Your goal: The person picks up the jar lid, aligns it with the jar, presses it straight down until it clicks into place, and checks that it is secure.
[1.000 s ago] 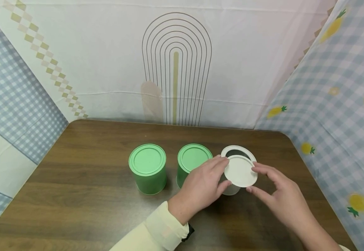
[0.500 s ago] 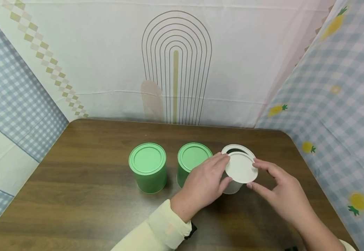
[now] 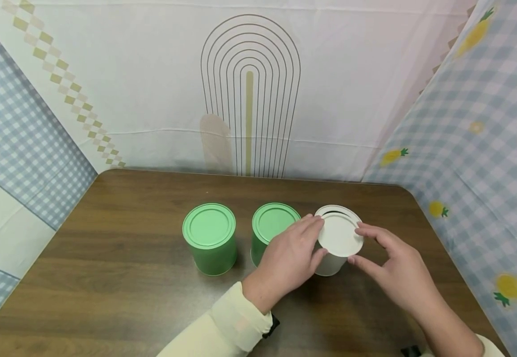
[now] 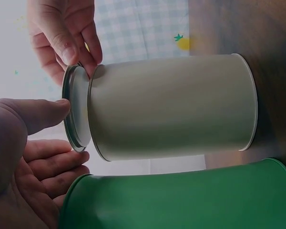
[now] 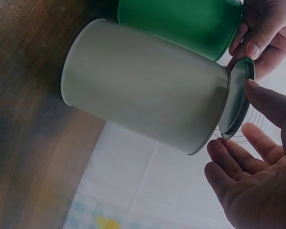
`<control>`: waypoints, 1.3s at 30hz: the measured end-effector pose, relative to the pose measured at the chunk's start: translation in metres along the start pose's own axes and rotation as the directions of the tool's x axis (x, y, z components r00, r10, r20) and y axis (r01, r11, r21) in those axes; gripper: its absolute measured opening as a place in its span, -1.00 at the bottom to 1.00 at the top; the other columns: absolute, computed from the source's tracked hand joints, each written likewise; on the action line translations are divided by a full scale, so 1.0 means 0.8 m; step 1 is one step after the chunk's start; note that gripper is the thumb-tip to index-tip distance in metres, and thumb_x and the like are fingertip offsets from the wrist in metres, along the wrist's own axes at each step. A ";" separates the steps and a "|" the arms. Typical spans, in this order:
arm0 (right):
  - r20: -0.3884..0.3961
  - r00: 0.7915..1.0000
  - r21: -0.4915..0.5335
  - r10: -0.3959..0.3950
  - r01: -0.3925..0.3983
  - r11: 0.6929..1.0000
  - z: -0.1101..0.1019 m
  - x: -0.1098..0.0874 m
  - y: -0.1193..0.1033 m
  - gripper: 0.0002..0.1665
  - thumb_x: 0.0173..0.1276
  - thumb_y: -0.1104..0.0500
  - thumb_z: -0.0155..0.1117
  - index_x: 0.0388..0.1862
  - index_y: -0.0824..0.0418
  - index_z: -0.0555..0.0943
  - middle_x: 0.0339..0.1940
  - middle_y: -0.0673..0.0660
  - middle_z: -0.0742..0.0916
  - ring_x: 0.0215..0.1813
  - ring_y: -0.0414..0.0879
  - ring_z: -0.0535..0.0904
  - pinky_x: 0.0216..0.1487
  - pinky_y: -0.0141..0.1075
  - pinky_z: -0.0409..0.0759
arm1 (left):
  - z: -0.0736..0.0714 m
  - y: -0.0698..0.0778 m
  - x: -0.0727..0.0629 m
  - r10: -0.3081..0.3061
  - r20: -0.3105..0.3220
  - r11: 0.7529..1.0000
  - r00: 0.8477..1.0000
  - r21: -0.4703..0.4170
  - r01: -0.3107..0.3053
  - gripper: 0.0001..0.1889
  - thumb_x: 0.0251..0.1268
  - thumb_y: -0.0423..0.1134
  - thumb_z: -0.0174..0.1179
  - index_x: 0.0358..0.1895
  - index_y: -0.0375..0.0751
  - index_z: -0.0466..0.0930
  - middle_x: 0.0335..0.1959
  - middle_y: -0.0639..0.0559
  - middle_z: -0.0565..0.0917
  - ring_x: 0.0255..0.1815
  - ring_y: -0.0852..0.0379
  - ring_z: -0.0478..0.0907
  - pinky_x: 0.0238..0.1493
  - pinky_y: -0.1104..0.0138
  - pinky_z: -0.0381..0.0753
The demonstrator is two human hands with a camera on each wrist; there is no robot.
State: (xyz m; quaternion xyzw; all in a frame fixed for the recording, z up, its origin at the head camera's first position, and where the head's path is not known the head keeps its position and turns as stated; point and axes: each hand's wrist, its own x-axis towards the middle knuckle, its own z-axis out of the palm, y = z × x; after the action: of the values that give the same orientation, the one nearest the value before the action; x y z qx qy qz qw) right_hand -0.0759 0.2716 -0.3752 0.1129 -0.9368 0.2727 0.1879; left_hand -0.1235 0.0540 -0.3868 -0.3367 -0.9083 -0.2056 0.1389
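A white lid (image 3: 340, 237) hovers over the mouth of a white can (image 4: 171, 107). It is tilted slightly, and a dark sliver of the opening shows at the back. In both wrist views a gap separates much of the lid from the can's rim. My left hand (image 3: 287, 258) pinches the lid's left edge between thumb and fingers. The opposite edge is pinched by my right hand (image 3: 396, 270). Beside the white can, partly behind my left hand, stands a green can (image 3: 275, 221) with its lid on.
Another lidded green can (image 3: 209, 228) stands further left. All the cans are upright on a brown wooden table (image 3: 106, 258). A white patterned cloth (image 3: 151, 89) hangs behind the table, with a checked cloth (image 3: 468, 198) at the right side.
Both hands have brought the white lid back and over the can's mouth, so the dark opening has narrowed to a sliver. The green cans have stayed put.
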 end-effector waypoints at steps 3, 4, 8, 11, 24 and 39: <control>0.001 1.000 -0.003 -0.007 0.007 1.000 0.001 0.001 0.000 -0.30 0.01 0.18 0.67 0.18 0.16 0.63 0.15 0.12 0.72 0.20 0.19 0.61 0.07 0.07 0.54 | 0.000 -0.001 0.000 -0.004 0.004 1.000 1.000 -0.001 0.004 -0.42 0.36 -0.03 0.31 0.35 -0.21 0.46 0.32 -0.02 0.55 0.42 0.12 0.41 0.34 0.31 0.45; 0.001 1.000 -0.003 -0.007 0.007 1.000 0.002 0.001 0.000 -0.30 0.01 0.19 0.67 0.18 0.16 0.63 0.15 0.12 0.72 0.20 0.19 0.61 0.07 0.07 0.54 | 0.000 -0.001 0.000 -0.006 0.005 1.000 1.000 0.001 0.006 -0.42 0.36 -0.03 0.31 0.35 -0.21 0.46 0.33 -0.02 0.55 0.42 0.12 0.40 0.34 0.31 0.45; 0.003 1.000 -0.013 -0.009 0.009 1.000 0.004 0.003 0.000 -0.29 0.00 0.21 0.66 0.19 0.18 0.62 0.12 0.12 0.73 0.18 0.17 0.62 0.07 0.06 0.55 | 0.000 -0.001 0.000 -0.012 0.010 1.000 1.000 0.009 0.012 -0.42 0.37 -0.03 0.30 0.36 -0.21 0.46 0.34 -0.02 0.54 0.43 0.12 0.40 0.35 0.32 0.44; 0.005 1.000 -0.020 -0.008 0.008 1.000 0.005 0.005 -0.001 -0.30 0.01 0.21 0.66 0.18 0.18 0.62 0.13 0.10 0.73 0.17 0.16 0.62 0.06 0.05 0.55 | 0.000 -0.001 0.000 -0.017 0.011 1.000 1.000 0.016 0.017 -0.43 0.37 -0.03 0.30 0.35 -0.21 0.46 0.34 -0.02 0.54 0.43 0.12 0.39 0.36 0.32 0.43; 0.010 1.000 -0.026 -0.014 0.014 1.000 0.006 0.009 -0.001 -0.30 0.00 0.22 0.66 0.18 0.19 0.62 0.13 0.10 0.73 0.15 0.13 0.63 0.07 0.03 0.55 | 0.001 -0.002 0.001 -0.027 0.026 0.999 0.999 0.033 0.027 -0.44 0.39 -0.04 0.28 0.36 -0.22 0.46 0.36 -0.02 0.53 0.43 0.11 0.39 0.38 0.32 0.41; 0.042 0.999 -0.012 0.000 0.000 1.000 0.006 0.016 0.002 -0.36 0.04 0.20 0.64 0.14 0.21 0.63 0.18 0.18 0.70 0.22 0.24 0.60 0.08 0.18 0.56 | 0.001 -0.003 0.006 -0.022 0.023 0.998 0.999 0.055 0.021 -0.44 0.39 -0.04 0.27 0.35 -0.24 0.46 0.36 -0.03 0.52 0.42 0.09 0.41 0.39 0.33 0.39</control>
State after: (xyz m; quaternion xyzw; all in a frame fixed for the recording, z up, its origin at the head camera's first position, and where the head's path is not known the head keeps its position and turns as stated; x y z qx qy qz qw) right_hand -0.0895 0.2688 -0.3744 0.1173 -0.9422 0.2645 0.1690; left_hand -0.1291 0.0553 -0.3863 -0.3252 -0.9188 -0.1782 0.1352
